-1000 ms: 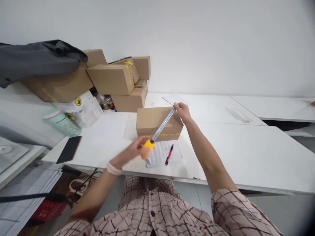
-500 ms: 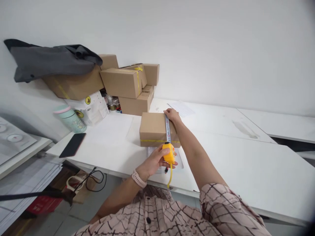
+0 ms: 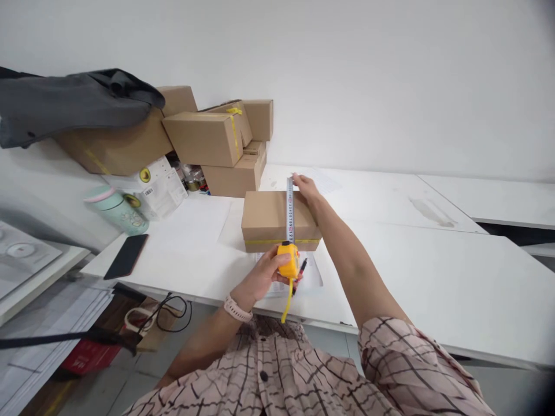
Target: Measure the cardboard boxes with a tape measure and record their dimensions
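My left hand (image 3: 265, 273) is closed around the yellow case of a tape measure (image 3: 288, 260), just in front of a brown cardboard box (image 3: 264, 211). A yellow strap hangs from the case. The metal blade runs away from me over the box's top. At its far end, my right hand (image 3: 306, 186) pinches the blade tip, slightly beyond the box's back edge. Yellow tape crosses the box's front side. On a printed sheet (image 3: 313, 274) near the box's front lies a pen (image 3: 300, 276), partly behind my left fingers.
Stacked cardboard boxes (image 3: 202, 138) stand at the back left, with a dark grey cloth (image 3: 78, 104) over some. A mint tumbler (image 3: 117, 211) and a black phone (image 3: 126, 257) sit at the left of the white table (image 3: 390, 271). Cables (image 3: 173, 312) hang below its edge.
The blade's far end has moved away from me, from the box top to beyond its back edge. The case has shifted slightly left, and the view has tilted a little.
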`<move>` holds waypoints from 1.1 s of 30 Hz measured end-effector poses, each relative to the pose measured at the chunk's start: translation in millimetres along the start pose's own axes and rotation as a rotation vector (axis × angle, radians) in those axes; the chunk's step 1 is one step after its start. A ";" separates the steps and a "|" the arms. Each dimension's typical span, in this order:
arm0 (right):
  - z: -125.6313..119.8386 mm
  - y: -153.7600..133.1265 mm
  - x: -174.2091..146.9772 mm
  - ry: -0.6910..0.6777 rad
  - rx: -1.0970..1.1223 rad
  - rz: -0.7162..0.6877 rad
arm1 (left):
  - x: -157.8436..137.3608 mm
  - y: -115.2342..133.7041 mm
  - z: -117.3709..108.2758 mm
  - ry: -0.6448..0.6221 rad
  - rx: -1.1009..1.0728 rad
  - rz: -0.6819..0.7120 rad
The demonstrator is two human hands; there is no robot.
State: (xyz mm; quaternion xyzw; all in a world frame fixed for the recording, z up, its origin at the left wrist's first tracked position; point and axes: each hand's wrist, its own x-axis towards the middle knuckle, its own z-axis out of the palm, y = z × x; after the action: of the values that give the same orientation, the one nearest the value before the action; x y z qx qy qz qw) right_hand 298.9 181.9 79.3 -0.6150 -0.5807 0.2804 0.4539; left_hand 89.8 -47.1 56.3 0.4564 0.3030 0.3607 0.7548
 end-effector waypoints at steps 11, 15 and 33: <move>-48.8 58.8 -138.0 -0.008 0.345 0.233 | -15.7 4.7 -103.7 0.391 0.295 0.247; -50.0 28.3 -142.2 0.013 0.122 0.063 | -1.6 24.3 -100.6 0.327 0.315 0.266; -33.9 -27.8 -60.7 0.145 -0.679 -0.190 | 8.3 -26.1 -28.2 -0.034 0.121 0.155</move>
State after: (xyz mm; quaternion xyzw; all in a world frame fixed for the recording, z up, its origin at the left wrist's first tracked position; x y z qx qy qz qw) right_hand 305.4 112.9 107.4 -0.6923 -0.6616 -0.0163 0.2875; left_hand 79.2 -35.5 20.3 0.5291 0.2750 0.3913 0.7009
